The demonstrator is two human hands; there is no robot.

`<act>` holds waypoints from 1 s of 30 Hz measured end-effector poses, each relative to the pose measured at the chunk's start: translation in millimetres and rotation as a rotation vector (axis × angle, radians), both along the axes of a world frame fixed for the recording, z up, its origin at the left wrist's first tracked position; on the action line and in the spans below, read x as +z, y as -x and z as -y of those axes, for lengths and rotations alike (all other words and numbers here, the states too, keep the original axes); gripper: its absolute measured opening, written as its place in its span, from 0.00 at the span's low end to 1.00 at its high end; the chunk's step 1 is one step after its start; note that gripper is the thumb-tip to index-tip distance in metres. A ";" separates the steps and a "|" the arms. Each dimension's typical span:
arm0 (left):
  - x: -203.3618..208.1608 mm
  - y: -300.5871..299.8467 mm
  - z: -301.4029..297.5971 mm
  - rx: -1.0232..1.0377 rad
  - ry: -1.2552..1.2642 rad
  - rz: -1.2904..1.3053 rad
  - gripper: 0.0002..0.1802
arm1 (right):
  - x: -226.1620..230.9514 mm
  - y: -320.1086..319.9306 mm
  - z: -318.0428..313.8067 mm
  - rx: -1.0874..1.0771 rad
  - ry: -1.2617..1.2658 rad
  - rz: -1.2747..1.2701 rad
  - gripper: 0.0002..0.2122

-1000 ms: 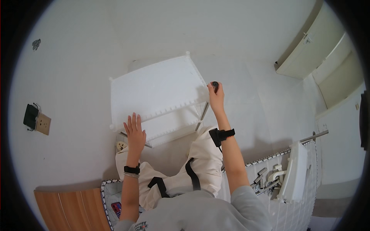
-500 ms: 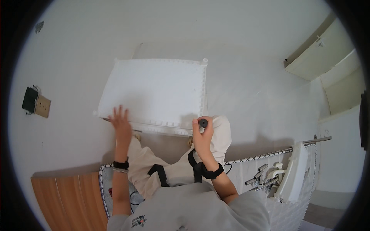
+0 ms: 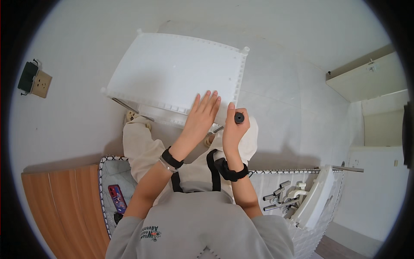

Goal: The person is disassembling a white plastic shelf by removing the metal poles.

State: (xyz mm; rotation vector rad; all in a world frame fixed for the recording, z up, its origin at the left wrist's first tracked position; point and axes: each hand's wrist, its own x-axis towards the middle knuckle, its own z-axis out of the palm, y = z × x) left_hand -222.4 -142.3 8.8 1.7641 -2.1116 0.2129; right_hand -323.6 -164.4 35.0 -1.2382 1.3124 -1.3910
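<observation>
A white plastic shelf with small corner posts stands in front of my knees, and a thin metal tube shows under its near left corner. My left hand lies on the shelf's near edge toward the right, fingers stretched out and holding nothing. Close beside it, at the near right corner, my right hand is closed round a black cylinder. Its round end has a small hole and faces up; the rest is hidden in my fist. The corner below that hand is partly covered.
Several metal tubes and a white plastic panel lie on the quilted bed to my right. A phone lies at my left, beside a wooden board. A socket is on the left wall.
My left hand has moved right along the shelf, from its near left corner to beside my right hand. My right hand still grips the black cylinder. The view has shifted, uncovering the phone.
</observation>
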 end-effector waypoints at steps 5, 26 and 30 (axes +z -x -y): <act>3.1 1.7 0.8 -0.008 0.018 -0.025 0.28 | -1.5 -3.0 3.4 -0.084 0.038 0.005 0.16; 0.7 3.6 6.4 0.002 -0.002 -0.020 0.29 | 6.5 32.6 23.5 0.435 -0.084 -0.028 0.13; 1.3 5.2 4.3 0.007 -0.011 -0.034 0.28 | 17.1 12.9 4.7 0.161 -0.024 -0.016 0.12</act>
